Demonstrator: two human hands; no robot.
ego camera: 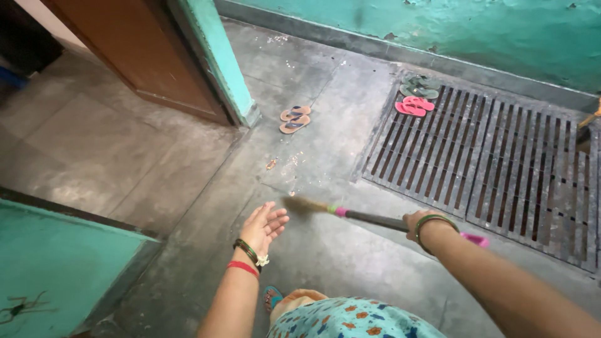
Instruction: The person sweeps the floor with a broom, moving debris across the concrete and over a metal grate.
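- One broom (pixel 350 214): dark handle with a pink band, brush end blurred, lying low over the grey floor (pixel 325 156) near the middle of the scene, brush pointing left.
- Right hand (pixel 418 224): closed round the broom handle at its right end; fingers mostly hidden behind the wrist. Green bangles on the wrist.
- A pink piece (pixel 476 239) shows just right of that wrist; what it is cannot be told.
- Left hand (pixel 264 226): open, fingers spread wide, holding nothing, just left of the brush end and apart from it. Dark bangles and one red band on the wrist.
- Three pairs of sandals, six in all: tan pair (pixel 295 119) far centre by the door frame; pink pair (pixel 414 106) and green pair (pixel 419 87) at the far left corner of the grate.
- One metal floor grate (pixel 501 169), right, cut off at the right edge.
- One brown door (pixel 144 56), far left, top cut off.
- Teal walls (pixel 476 31) far and near left.
- Near edge: patterned clothing (pixel 350 319), one foot partly hidden.
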